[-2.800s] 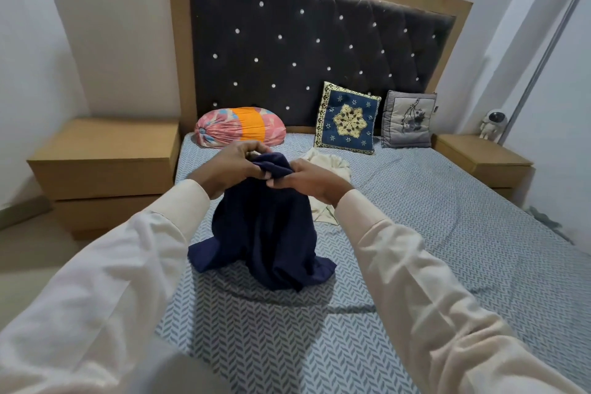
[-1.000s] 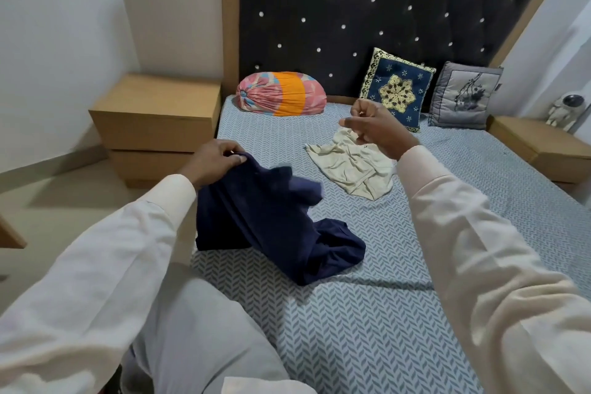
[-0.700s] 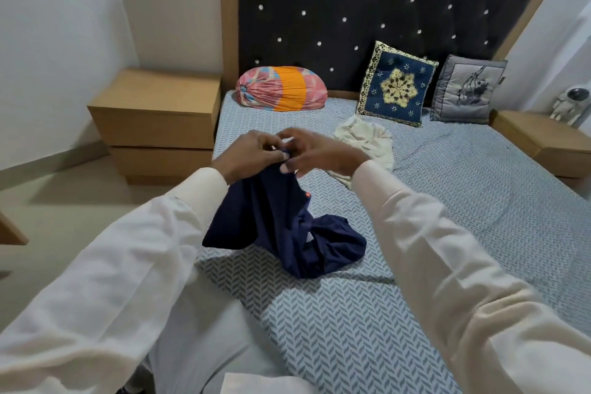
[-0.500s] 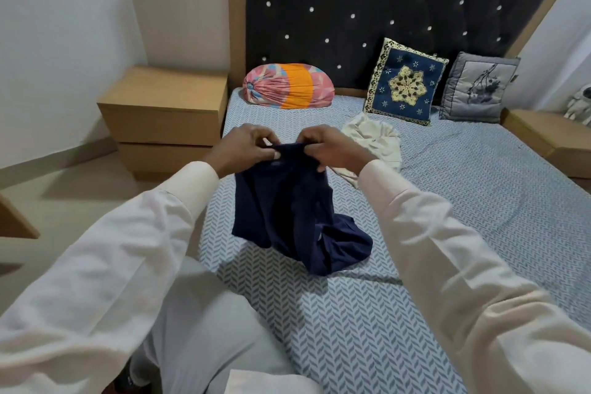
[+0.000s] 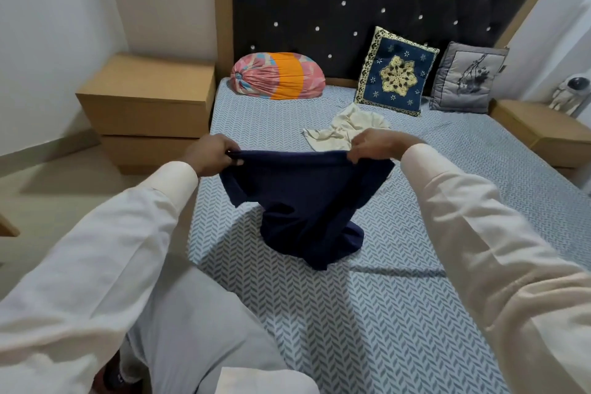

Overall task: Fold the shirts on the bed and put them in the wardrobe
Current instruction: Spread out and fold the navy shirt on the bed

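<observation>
At frame centre, my left hand (image 5: 213, 154) and right hand (image 5: 372, 144) pinch the navy shirt (image 5: 303, 201) by its edge; its bunched lower end may fold crooked.

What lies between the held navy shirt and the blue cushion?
The crumpled cream shirt, on the bed beyond the navy shirt and before the blue cushion, in the head view.

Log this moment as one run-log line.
phase: fold prep | navy shirt: held stretched, lower end bunched on bed | left hand: grips top edge | right hand: grips top edge | cream shirt: crumpled, untouched
</observation>
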